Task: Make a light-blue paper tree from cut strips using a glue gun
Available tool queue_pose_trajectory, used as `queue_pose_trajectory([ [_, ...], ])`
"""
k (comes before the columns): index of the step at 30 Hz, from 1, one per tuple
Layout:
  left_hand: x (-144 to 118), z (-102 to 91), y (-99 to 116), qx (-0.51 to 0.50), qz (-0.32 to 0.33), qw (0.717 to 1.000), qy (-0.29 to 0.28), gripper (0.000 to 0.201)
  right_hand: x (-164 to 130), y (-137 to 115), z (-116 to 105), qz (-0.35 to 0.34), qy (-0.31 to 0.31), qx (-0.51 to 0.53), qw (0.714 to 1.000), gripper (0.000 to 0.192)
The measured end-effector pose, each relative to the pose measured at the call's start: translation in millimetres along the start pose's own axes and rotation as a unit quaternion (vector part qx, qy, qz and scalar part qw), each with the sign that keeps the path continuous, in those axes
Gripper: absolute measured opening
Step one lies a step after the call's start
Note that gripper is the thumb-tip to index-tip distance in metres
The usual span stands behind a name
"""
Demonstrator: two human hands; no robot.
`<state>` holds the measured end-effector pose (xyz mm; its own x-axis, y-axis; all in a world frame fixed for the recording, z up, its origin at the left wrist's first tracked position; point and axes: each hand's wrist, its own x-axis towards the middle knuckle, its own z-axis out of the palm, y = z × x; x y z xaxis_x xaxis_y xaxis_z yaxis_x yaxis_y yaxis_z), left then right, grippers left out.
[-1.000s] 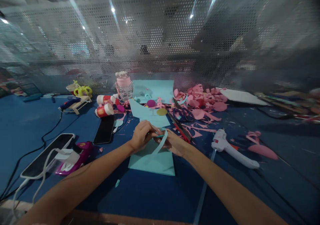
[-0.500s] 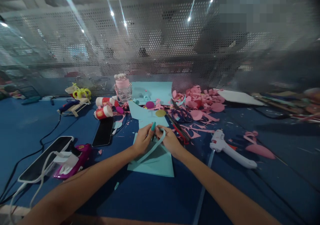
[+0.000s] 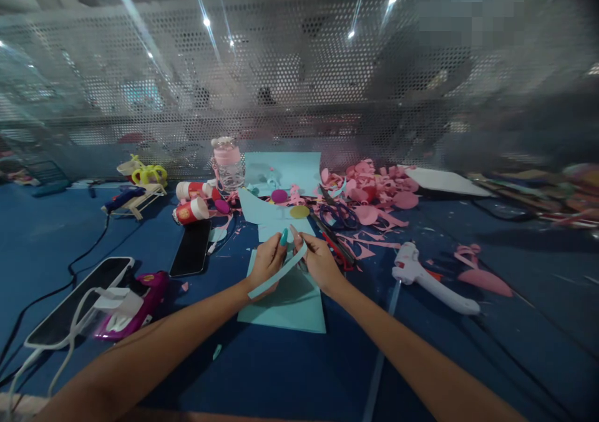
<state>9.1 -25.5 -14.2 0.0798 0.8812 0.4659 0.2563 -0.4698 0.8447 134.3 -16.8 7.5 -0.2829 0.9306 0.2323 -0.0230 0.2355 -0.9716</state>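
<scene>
The left grip and the right grip are held close together, with the fingertips of both turned inward and almost met. By the right grip, which is nearly closed, a narrow light blue strip is pinched at its upper end; from there the strip is curved down across the front of the left grip, and its loose end is left hanging near the left wrist. The fingers of the left grip are bent and drawn in, but whether a part of the strip is also held by them cannot be told, because the inner side is hidden. Directly below both grips, a light blue sheet is laid on the blue surface. To the right of the right grip, a white glue gun is placed, and beyond that grip, pink scraps are heaped. Just ahead of the grips, a yellow disc can be seen. To the left of the left grip, a dark phone is laid flat.
</scene>
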Motion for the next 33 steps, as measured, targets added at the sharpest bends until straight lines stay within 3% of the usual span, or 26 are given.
queue_pose_trajectory([
  [13,-0.6,-1.2,0.5,0.017,0.023,1.0,0.012,0.036,-0.1,2.6,0.3,0.008,-0.009,0.018,1.0,0.036],
  [20,-1.3,0.4,-1.2,-0.025,-0.003,1.0,-0.004,0.033,-1.4,2.2,5.0,0.051,-0.024,0.132,0.99,0.034],
  [24,0.6,-0.6,1.6,-0.05,0.029,0.998,-0.019,0.033,-2.7,-1.4,6.1,0.094,-0.03,0.2,0.975,0.035],
  [29,3.0,-1.8,3.2,-0.064,0.075,0.995,0.018,0.025,-4.8,-4.2,3.0,0.118,-0.083,0.228,0.963,0.034],
  [33,3.7,-1.9,0.4,-0.083,0.067,0.994,0.039,0.023,-5.1,-3.3,-0.8,0.142,-0.141,0.227,0.953,0.031],
])
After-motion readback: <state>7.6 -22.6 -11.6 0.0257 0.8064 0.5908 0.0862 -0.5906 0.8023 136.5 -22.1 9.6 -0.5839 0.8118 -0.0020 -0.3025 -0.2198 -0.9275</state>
